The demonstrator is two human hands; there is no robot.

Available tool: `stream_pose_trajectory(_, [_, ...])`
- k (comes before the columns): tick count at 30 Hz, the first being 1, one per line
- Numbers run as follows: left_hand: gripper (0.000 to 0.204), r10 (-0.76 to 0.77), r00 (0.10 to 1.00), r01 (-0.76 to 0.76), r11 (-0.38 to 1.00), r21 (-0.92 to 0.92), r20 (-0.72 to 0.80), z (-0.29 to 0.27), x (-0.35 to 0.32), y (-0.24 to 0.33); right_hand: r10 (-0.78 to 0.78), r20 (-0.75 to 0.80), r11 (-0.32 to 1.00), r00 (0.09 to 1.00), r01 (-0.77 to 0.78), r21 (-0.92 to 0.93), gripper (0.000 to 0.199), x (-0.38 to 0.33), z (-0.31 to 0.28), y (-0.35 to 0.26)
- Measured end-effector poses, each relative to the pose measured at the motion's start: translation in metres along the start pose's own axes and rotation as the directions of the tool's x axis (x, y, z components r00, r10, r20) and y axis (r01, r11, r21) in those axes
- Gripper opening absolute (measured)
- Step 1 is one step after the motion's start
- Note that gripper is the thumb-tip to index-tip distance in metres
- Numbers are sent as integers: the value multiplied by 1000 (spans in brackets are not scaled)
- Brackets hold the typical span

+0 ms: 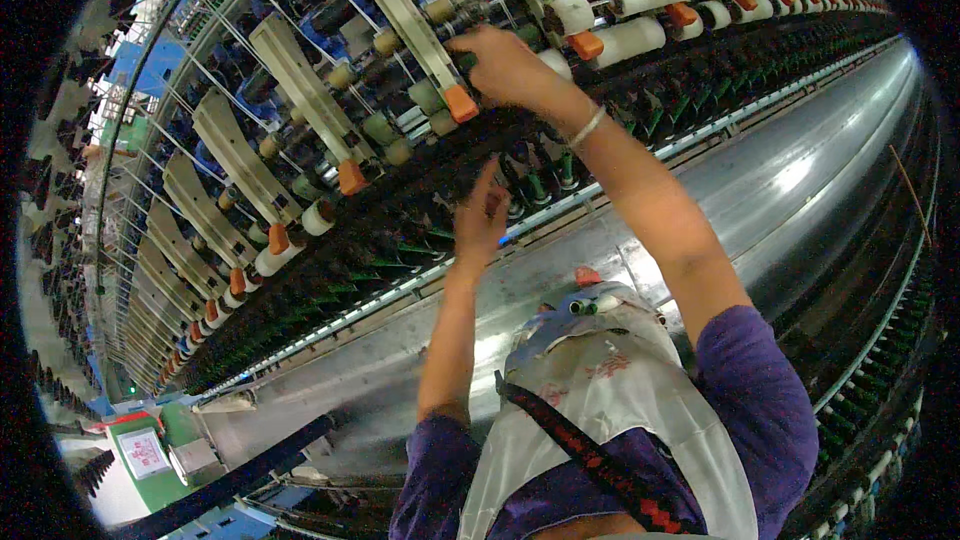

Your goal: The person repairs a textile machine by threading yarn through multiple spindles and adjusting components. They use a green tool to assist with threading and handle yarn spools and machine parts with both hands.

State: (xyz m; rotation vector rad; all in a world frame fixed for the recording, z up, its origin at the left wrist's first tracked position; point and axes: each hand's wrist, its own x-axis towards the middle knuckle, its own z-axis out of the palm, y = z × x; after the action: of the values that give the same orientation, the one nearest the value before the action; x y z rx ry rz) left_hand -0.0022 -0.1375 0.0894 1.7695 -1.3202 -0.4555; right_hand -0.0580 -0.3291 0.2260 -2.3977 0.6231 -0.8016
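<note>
The right hand (510, 65) is closed around the long grey metal lever arm with an orange plastic tip (408, 28), high on the spinning frame, and the left hand (480, 220) hangs half-open just below, pinching at something too fine to make out. That arm looks stiff and sprung, best gripped near the tip; any thread there would snap easily.

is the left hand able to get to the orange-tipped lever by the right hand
Probably yes: the left hand is raised just below the orange-tipped lever, nothing between them; the right hand sits beside it.
</note>
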Motion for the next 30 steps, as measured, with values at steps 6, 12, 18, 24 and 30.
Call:
stream_pose_trajectory(6, [20,215,956,-218,976,4,-198,-46,-1,42,230,368,947,901,-294,128,51,40,8,18])
stream_pose_trajectory(12, [16,673,712,-479,675,561,-201,-131,108,138,280,298,714,913,-405,571,53,-13,-18,3])
stream_pose_trajectory(18, [14,453,599,-743,10,669,660,-100,225,150,425,41,521,904,-282,805,48,-146,30,7])
stream_pose_trajectory(24, [8,270,689,-688,-49,724,672,-78,244,142,197,526,529,827,-542,653,29,-285,100,40])
stream_pose_trajectory(30, [5,317,718,-651,-10,759,620,-68,230,140,127,647,532,752,-602,595,22,-332,124,55])
